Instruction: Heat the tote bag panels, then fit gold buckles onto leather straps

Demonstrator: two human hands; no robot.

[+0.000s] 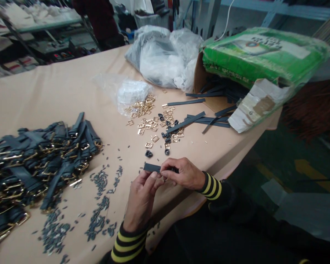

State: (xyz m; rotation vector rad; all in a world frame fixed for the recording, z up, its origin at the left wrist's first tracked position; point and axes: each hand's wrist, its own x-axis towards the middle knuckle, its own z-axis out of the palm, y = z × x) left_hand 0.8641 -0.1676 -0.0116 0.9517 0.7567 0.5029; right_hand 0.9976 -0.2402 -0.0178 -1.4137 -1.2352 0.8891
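Observation:
Near the table's front edge, a short dark strap (151, 167) is pinched between both hands. My left hand (142, 196) grips it from below with thumb and fingers, its end sticking out to the left. Closed over the strap's other end is my right hand (185, 173), whose fingers hide most of that part; a small dark piece shows there. Just beyond the hands lie small black loops (148, 153) and gold buckles (147, 125), scattered and partly overlapping. A longer dark strap (185, 123) rests across some of them.
To the left is a big heap of dark straps with gold buckles (55, 146), with piles of small dark bits (55, 231) in front. Clear plastic bags (165, 55) stand at the back. A green box (264, 55) with straps spilling out lies at right. Another person (99, 22) stands behind.

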